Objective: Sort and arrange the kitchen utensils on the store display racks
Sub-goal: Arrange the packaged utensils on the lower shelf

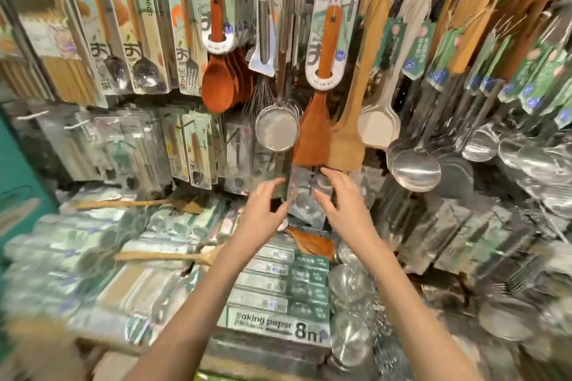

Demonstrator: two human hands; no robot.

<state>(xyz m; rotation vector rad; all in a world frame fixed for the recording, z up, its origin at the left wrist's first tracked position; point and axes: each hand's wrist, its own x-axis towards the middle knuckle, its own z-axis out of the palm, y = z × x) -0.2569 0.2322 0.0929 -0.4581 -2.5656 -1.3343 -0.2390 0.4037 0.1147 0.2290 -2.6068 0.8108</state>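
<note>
Both of my hands reach up to a clear plastic packet with a metal utensil inside, hanging low on the rack below a brown wooden spatula. My left hand touches the packet's left edge with thumb and fingers spread around it. My right hand holds the right edge, fingers arched over the top. Whether either hand pinches the packet firmly is hard to see through the blur.
Packaged spoons and forks hang at upper left, wooden rice paddles, a mesh strainer and steel ladles around the middle. Baking paper boxes, loose wooden spatulas and steel bowls lie on the shelf below.
</note>
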